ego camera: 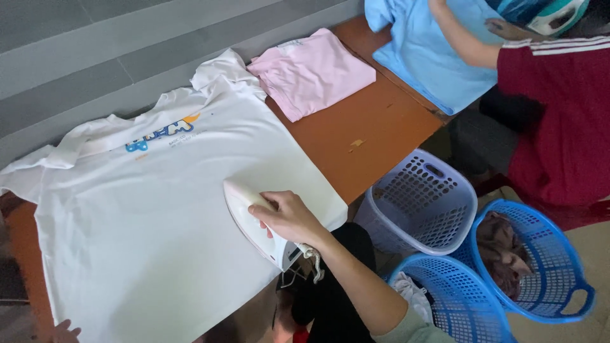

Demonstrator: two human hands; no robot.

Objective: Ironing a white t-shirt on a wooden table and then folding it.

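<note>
white shirt (pixel 146 209): soft matt cloth, smooth, centre-left | iron (pixel 251 222): glossy white plastic, lower centre | desk (pixel 362 136): matt orange-brown wood, chipped | pink shirt (pixel 311 73): matt folded cloth, top centre | baskets (pixel 419 203): perforated shiny plastic, lower right

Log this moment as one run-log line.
right hand grips iron | iron on white T-shirt | left hand at shirt's edge | folded pink shirt beside

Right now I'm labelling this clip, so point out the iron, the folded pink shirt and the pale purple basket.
iron (pixel 244 216), head view, on its white body ahead of the right hand.
folded pink shirt (pixel 311 73), head view, middle of its top.
pale purple basket (pixel 416 203), head view, on its perforated inner wall.
</note>
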